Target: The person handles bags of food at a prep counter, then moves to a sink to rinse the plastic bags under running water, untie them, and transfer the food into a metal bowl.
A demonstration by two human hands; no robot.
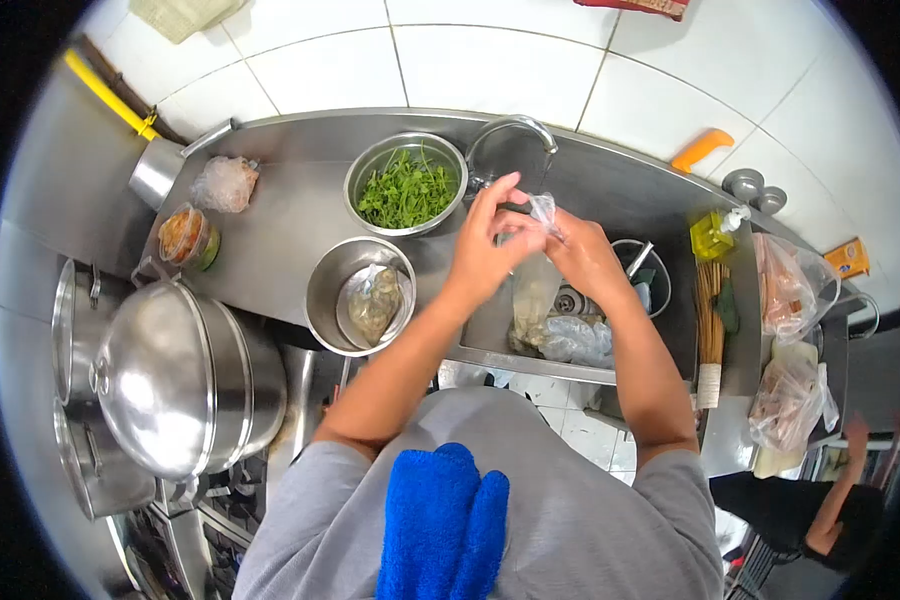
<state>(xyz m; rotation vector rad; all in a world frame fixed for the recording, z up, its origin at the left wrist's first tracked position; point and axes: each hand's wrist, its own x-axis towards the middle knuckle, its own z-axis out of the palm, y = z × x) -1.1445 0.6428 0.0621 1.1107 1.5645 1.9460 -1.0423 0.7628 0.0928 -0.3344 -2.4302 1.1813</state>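
Note:
Both my hands meet over the sink point(650, 355) at the twisted top of a clear plastic bag point(542, 208). My left hand point(490, 245) is curled at the bag's neck, thumb and fingers against it. From the other side, my right hand point(582, 255) grips the same neck. The bag's cloudy body point(535, 295) hangs below, partly hidden by the hands. Another knotted-looking bag with pale contents point(575, 340) lies at the sink's near side. Left of my hands, a metal pot point(320, 285) holds a bag of greyish food point(374, 305).
A steel bowl point(350, 195) holds leafy greens point(407, 190) beside the faucet point(520, 122). A large lidded steamer point(160, 370) stands at left. Right of the sink are a yellow soap bottle point(710, 238), a bamboo brush point(710, 330) and bagged food point(785, 285). Another person's arm point(838, 490) shows at lower right.

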